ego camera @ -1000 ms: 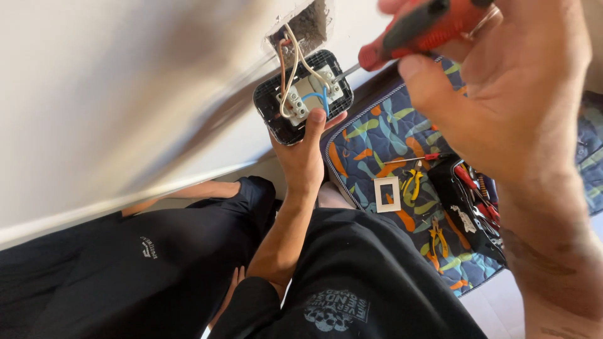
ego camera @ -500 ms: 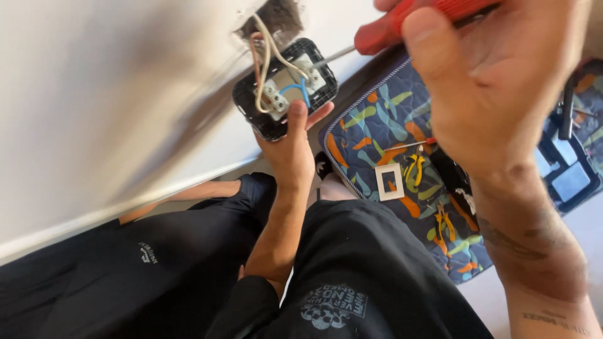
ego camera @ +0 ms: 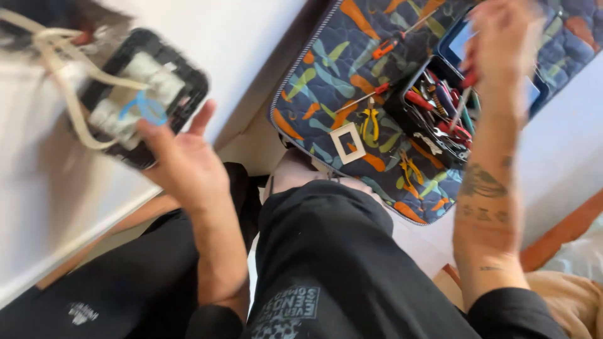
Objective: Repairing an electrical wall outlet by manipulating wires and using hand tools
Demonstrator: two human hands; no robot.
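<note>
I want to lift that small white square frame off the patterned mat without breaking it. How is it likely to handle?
The white square frame looks like thin plastic, so probably light and stiff, though possibly brittle if bent. It lies flat on the quilted mat, so it should not roll; its open middle gives fingers an edge to hook.

Open gap between left hand (ego camera: 182, 166) and right hand (ego camera: 502, 50) — bare wall above, black-clad knees below. Obstacles: switch plate (ego camera: 141, 94) with trailing wires (ego camera: 63, 94); tool tray (ego camera: 433, 107) crowded on patterned mat (ego camera: 326, 81).
</note>
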